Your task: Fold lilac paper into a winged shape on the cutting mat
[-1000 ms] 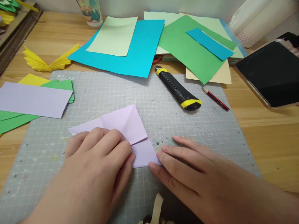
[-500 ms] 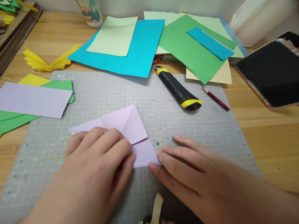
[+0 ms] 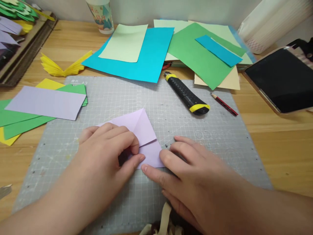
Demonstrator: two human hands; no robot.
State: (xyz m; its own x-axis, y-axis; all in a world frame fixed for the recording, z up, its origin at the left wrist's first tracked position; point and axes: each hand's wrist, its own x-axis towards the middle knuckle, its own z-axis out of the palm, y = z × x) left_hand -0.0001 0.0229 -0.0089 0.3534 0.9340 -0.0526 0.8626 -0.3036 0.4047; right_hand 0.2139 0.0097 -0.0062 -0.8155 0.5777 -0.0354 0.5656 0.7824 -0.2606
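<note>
A sheet of pale purple paper [image 3: 150, 153], folded into an angular shape with a pointed top, lies on the grey cutting mat [image 3: 207, 156]. My left hand [image 3: 110, 153] covers its left part, fingers curled and the thumb on the lower edge, so it grips the paper. My right hand [image 3: 186, 173] has its fingers apart, with a fingertip at the paper's lower edge and another at its right corner. Beyond the hands rests a black and yellow utility knife [image 3: 186, 93]. To its right is a short red pencil [image 3: 224, 105].
Purple, green and yellow paper strips [image 3: 49, 102] overlap at left, below a pleated yellow paper piece [image 3: 63, 68]. Blue paper [image 3: 151, 65] and green paper [image 3: 202, 62] lie at the back by a paper cup [image 3: 101, 18]. A dark-screened tablet [image 3: 283, 81] lies at right.
The camera view has shifted, so the table items appear further right or lower. My right hand's fingertip has slid left along the paper's lower edge, closer to my left thumb.
</note>
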